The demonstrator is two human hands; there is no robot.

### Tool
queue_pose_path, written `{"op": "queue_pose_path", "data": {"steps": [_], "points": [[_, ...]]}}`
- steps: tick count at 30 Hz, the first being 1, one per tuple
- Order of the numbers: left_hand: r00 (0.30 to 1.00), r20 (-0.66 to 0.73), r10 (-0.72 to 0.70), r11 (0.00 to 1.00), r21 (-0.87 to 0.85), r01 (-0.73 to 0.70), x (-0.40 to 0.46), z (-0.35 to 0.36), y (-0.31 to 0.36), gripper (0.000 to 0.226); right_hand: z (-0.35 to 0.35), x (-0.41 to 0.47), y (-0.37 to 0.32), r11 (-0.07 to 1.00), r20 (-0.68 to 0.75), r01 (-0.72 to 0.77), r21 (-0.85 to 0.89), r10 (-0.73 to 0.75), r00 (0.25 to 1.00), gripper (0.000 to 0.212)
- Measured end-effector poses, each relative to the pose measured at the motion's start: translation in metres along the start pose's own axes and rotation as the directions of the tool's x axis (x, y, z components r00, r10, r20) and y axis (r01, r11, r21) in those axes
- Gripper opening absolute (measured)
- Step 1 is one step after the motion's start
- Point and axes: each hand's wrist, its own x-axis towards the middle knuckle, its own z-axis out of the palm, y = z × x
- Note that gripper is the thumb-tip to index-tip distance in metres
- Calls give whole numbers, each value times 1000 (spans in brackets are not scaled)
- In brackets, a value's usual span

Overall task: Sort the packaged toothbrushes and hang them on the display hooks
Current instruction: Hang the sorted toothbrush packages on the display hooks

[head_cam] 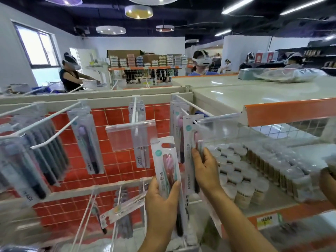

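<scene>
My left hand (161, 206) grips a white toothbrush pack with a pink brush head (166, 160), held upright in front of the red display panel. My right hand (204, 170) holds a second, similar pack (190, 142) that hangs from the white hook (192, 106) at the panel's right end, behind a clear label holder. More packs hang on other hooks: a purple-headed one (85, 140), a dark bundle (41, 151) at the left, and one on the middle hook (141, 135).
A clear price-tag holder (131, 135) hangs from the middle hook. Lower hooks (116, 206) carry a few packs. To the right, a shelf holds several tubs of cotton swabs (245, 170). People wearing headsets stand beyond the display.
</scene>
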Motion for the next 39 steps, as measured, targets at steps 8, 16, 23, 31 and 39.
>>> {"op": "queue_pose_path", "data": {"steps": [8,16,23,31,39], "points": [[999,-44,-14,999,43,16,8,-6,-3,13,27,58,2,984,23,-115,-136,120,993,31],[995,91,51,998,32,-54,4,7,17,19,27,56,3,984,93,-138,-114,148,985,23],[975,164,147,989,-38,-142,-5,28,28,12,4,36,14,999,92,-43,-16,44,995,40],[968,191,162,986,-68,-152,-6,49,35,29,-20,20,-4,999,70,15,49,-19,997,22],[973,178,146,989,-18,-145,8,61,23,30,-35,16,-8,995,-12,21,94,-20,1000,17]]}}
